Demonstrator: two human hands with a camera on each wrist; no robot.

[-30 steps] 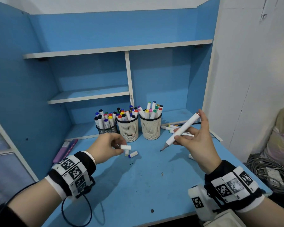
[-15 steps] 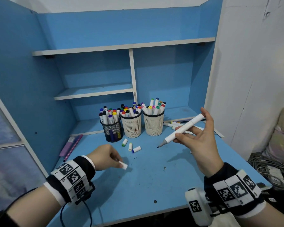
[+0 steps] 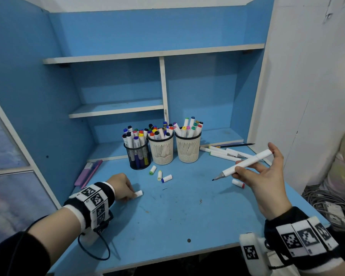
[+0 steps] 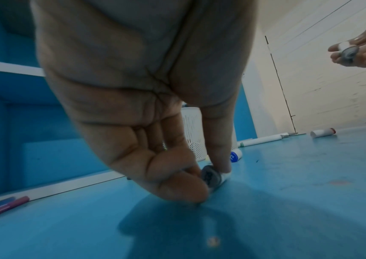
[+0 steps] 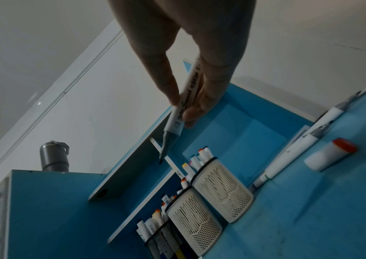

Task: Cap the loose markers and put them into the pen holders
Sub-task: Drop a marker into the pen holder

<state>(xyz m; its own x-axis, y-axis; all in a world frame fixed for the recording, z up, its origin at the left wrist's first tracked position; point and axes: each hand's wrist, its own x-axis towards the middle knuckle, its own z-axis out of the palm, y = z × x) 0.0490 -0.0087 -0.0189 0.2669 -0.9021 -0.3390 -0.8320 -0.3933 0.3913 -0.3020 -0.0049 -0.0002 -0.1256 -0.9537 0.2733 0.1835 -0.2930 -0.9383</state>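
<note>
My left hand (image 3: 127, 191) is down on the blue desk (image 3: 177, 216), pinching a white cap (image 3: 138, 194) with a grey end (image 4: 212, 177) between thumb and finger. My right hand (image 3: 249, 170) holds an uncapped white marker (image 3: 245, 165) in the air at the right, its grey tip pointing left and down (image 5: 163, 150). Three pen holders full of capped markers stand at the back: a black mesh one (image 3: 138, 156) and two cream ones (image 3: 161, 151) (image 3: 188, 149). Loose green (image 3: 152, 170), yellow (image 3: 159, 174) and blue (image 3: 166, 178) caps lie before them; a red cap (image 3: 238, 183) lies below my right hand.
Several uncapped markers (image 3: 223, 154) and a black pencil (image 3: 237, 145) lie at the back right. Purple and pink pens (image 3: 88, 173) lie along the left wall. Shelves rise behind the holders. A steel bottle (image 5: 54, 156) stands on the hutch top. Cables lie beyond the desk's right edge.
My left hand has drawn back from the caps near the holders toward the front left, carrying the white cap down to the desk. My right hand with the marker has stayed about where it was.
</note>
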